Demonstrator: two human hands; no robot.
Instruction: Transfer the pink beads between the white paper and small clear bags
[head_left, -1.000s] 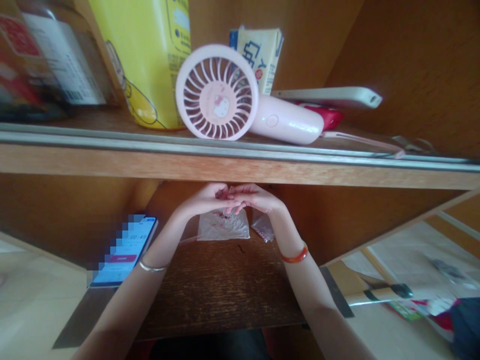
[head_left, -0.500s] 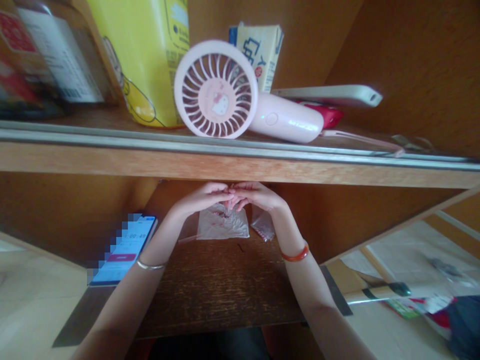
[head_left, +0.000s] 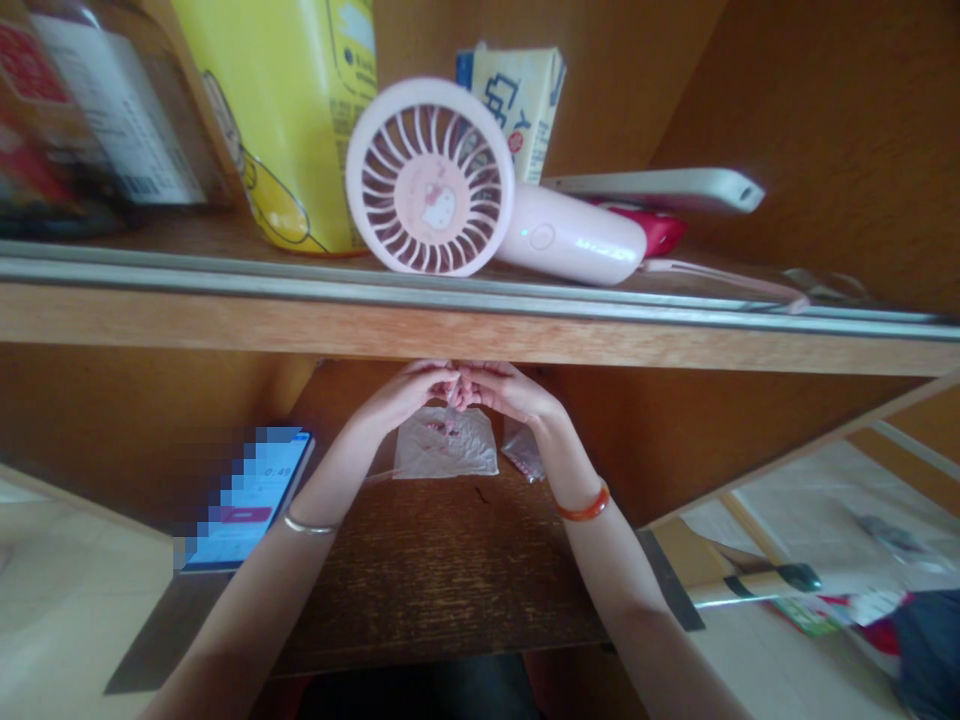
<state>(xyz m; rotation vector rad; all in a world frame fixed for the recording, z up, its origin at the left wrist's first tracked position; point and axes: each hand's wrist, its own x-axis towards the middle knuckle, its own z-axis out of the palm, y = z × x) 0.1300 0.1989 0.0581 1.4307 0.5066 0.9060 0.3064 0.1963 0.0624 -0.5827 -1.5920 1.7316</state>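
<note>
My left hand [head_left: 420, 393] and my right hand [head_left: 506, 390] meet fingertip to fingertip under the shelf edge, both closed in a pinch. Something small and pale sits between the fingers, too small to make out. Directly beneath lies a crumpled white tissue [head_left: 469, 455] with small dark red and pink bits [head_left: 444, 428] on it. Beside my right wrist is a small clear plastic bag [head_left: 527, 460] holding tiny pink pieces. The shelf edge partly hides the far side of both hands.
A lit phone [head_left: 247, 510] lies left of my left forearm. Above, the shelf edge [head_left: 480, 325] crosses the view, bearing a pink handheld fan [head_left: 577, 235], a yellow container [head_left: 300, 130], a carton [head_left: 536, 100] and a jar [head_left: 120, 110]. The dark tabletop [head_left: 442, 570] shows wear.
Both hands have shifted slightly and the fingertips have drawn closer together over the tissue. My right forearm has moved a little left. The tissue and bag stay put.
</note>
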